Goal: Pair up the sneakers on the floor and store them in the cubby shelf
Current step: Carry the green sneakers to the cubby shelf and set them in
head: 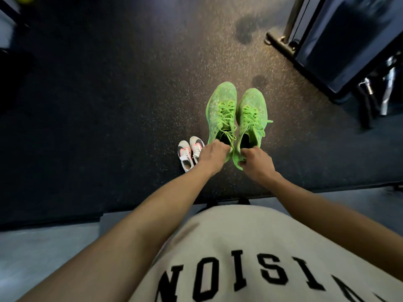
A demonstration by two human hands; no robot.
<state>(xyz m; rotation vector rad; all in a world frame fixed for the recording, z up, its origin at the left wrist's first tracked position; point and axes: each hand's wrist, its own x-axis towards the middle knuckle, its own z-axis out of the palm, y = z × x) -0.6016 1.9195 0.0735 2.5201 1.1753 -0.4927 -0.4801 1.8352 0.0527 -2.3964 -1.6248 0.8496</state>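
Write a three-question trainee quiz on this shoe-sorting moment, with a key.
1. True or false: each hand grips one green sneaker at its heel end.
2. Which pair stands on the floor? A) white B) green C) black
3. Fill in: the white pair lies to the ___ of the green pair in the head view.

Key
1. True: left hand holds the left green sneaker, right hand the right green sneaker.
2. A: the white pair rests on the floor.
3. left
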